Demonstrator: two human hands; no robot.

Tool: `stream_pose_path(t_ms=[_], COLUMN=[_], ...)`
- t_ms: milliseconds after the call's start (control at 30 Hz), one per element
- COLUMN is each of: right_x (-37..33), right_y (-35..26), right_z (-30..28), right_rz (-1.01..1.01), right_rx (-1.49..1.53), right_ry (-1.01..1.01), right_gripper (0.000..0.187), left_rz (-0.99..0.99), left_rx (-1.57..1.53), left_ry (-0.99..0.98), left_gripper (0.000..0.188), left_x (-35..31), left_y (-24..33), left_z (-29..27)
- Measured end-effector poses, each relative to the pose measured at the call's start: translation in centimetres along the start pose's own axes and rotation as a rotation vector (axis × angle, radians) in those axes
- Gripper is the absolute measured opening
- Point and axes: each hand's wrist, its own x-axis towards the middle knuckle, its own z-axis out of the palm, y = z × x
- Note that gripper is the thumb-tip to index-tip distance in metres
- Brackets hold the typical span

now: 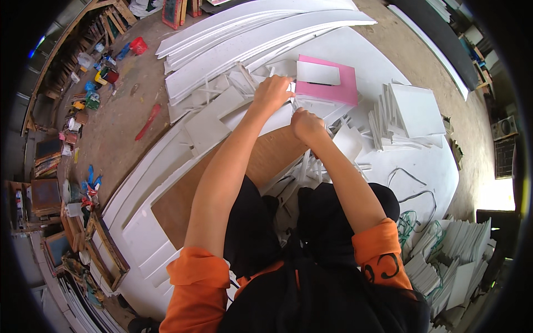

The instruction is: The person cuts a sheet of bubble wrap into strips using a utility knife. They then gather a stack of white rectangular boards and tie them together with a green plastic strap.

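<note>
My left hand (273,93) is closed, its fingertips curled onto a small white board piece (292,87) beside a pink sheet (347,83). Just nearer to me and to the right, my right hand (307,126) is wrapped in a fist. A slim thing seems to stick out of its far side, too small to name. On the pink sheet lies a white rectangular panel (317,72) with a dark line along its near edge. Beneath both hands is a brown wooden board (222,175), with white offcuts (347,141) strewn around it.
Long white sheets (261,33) are stacked at the far side. To the right stand a stack of square white panels (416,111) and, nearer, bundled white pieces (444,266) with green cord. Paint containers (108,75) and wooden frames (105,252) line the left floor.
</note>
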Motion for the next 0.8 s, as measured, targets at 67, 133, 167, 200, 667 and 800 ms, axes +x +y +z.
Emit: stream_pose_path(t_ms=[67, 133, 167, 200, 667, 800], right_x=[0.8, 1.8, 2.3, 2.7, 4.1, 2.2], right_y=[-0.2, 0.0, 0.2, 0.5, 1.7, 1.0], right_z=[0.6, 1.3, 1.8, 2.4, 4.0, 3.2], right_rz=[0.017, 0.020, 0.012, 0.004, -0.011, -0.009], right_rx=[-0.007, -0.007, -0.001, 0.006, 0.138, 0.101], right_ry=[-0.023, -0.020, -0.008, 0.004, -0.016, -0.014], right_gripper=[0.032, 0.032, 0.032, 0.031, 0.029, 0.031], left_rz=[-0.031, -0.017, -0.015, -0.017, 0.047, 0.045], left_rx=[0.023, 0.023, 0.027, 0.019, -0.011, 0.023], left_ry=[-0.043, -0.035, -0.032, -0.041, -0.016, 0.021], left_gripper=[0.037, 0.036, 0.036, 0.036, 0.039, 0.037], left_x=[-0.1, -0.1, -0.2, -0.3, -0.1, -0.2], left_y=[0.1, 0.5, 0.6, 0.6, 0.5, -0.2], left_z=[-0.2, -0.4, -0.5, -0.5, -0.1, 0.0])
